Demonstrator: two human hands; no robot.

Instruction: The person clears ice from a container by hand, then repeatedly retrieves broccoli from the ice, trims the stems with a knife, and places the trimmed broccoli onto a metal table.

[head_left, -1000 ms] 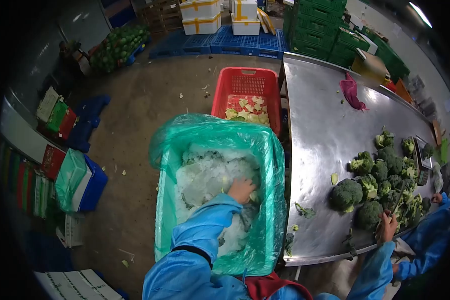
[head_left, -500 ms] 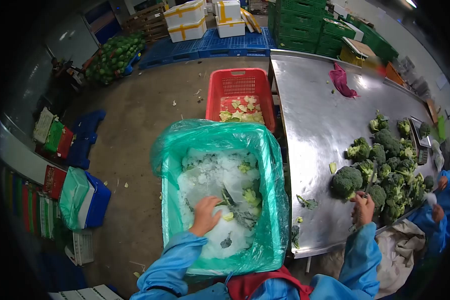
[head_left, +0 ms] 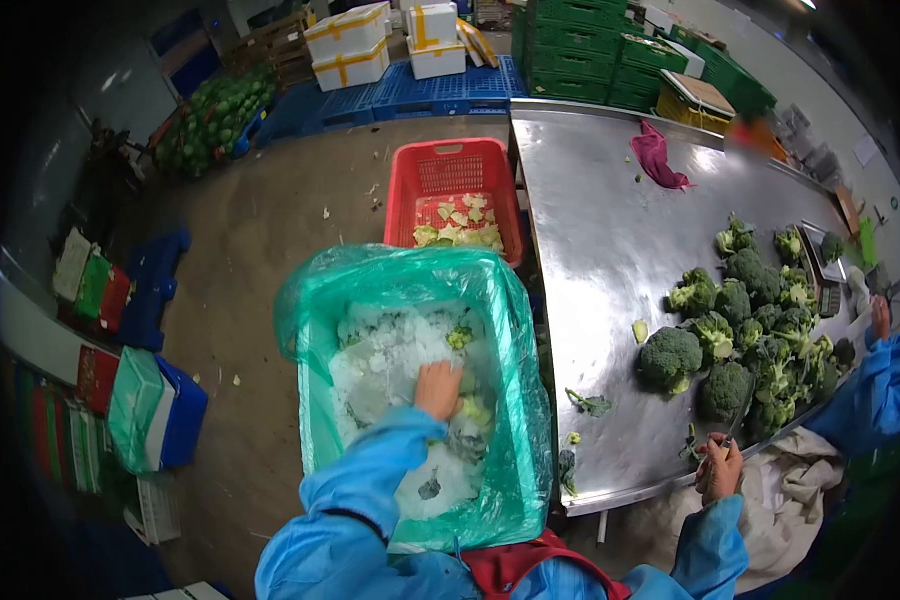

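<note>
Inside a crate lined with green plastic (head_left: 523, 400), my left hand (head_left: 438, 390) reaches down into crushed ice (head_left: 370, 360). Its fingertips are hidden, beside pale green broccoli pieces (head_left: 475, 410). My right hand (head_left: 720, 470) is closed around a knife (head_left: 739, 418) at the front edge of the metal table (head_left: 600, 300). Just beyond the knife lies a broccoli head (head_left: 725, 390), with a larger one (head_left: 670, 358) to its left. Several more heads are piled to the right. A leafy scrap (head_left: 590, 403) lies near the table's left edge.
Behind the lined crate stands a red basket (head_left: 400, 190) holding pale trimmings. A scale (head_left: 827, 262) and a pink cloth (head_left: 658, 158) are on the table. At the right edge, a co-worker's hand (head_left: 879, 317) and blue sleeve show. White boxes (head_left: 350, 50) sit on blue pallets.
My left hand has moved deeper into the crate, up and to the right. My right hand with the knife has drawn back toward the table's front edge. The view has shifted slightly.
</note>
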